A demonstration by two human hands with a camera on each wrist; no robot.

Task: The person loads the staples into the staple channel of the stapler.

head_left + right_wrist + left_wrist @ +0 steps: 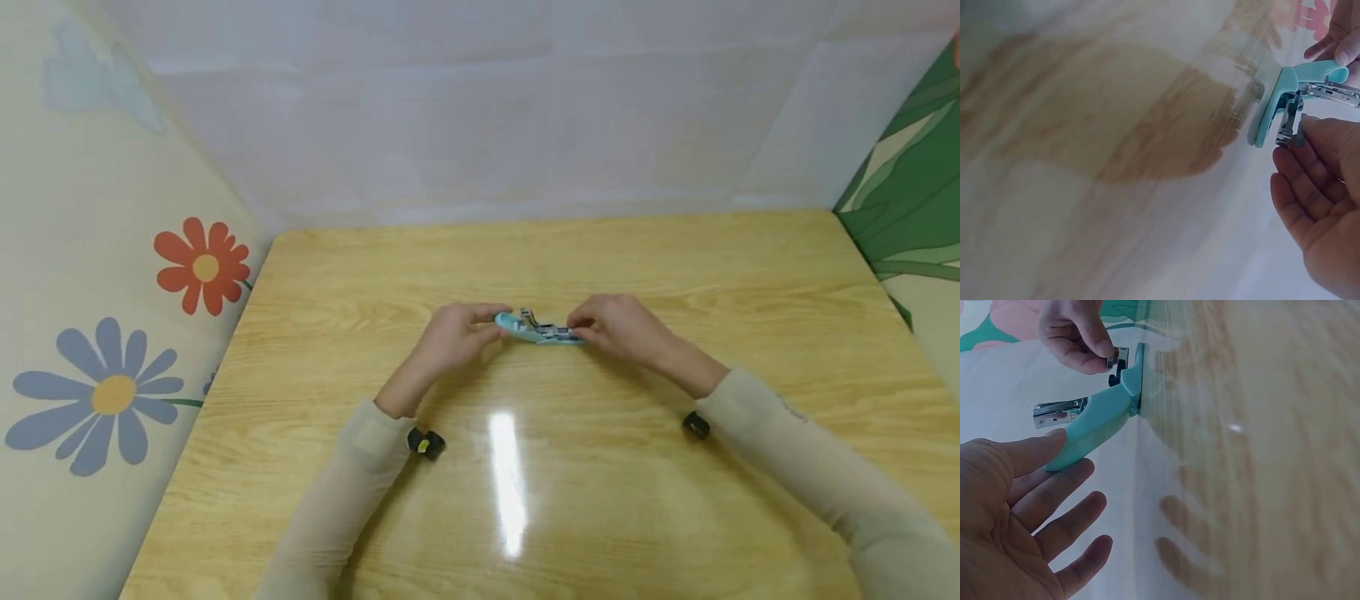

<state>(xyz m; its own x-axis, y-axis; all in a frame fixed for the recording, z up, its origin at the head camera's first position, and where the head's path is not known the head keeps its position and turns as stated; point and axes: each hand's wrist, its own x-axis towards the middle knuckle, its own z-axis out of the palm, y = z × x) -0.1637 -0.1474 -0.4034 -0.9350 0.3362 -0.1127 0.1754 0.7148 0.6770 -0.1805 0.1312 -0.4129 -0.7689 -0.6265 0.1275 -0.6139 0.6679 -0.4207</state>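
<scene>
A teal stapler [525, 331] lies opened up on the wooden table, its base on the surface and its top cover tilted up to the left. My left hand [453, 337] pinches the end of the cover between thumb and index finger; the other fingers spread loosely in the left wrist view. A metal arm [1059, 412] sticks out from the opened cover. At the base end, my right hand [622, 329] pinches a small grey strip of staples [1300, 129] with thumb and index finger. That strip is right beside the metal staple channel [1287, 119]; whether they touch I cannot tell.
The wooden table [600, 492] runs back to a pale wall covering [450, 125]. Side panels carry painted flowers [112, 394] on the left and green leaves [915, 183] on the right. Small black wrist devices [426, 443] hang by both cuffs.
</scene>
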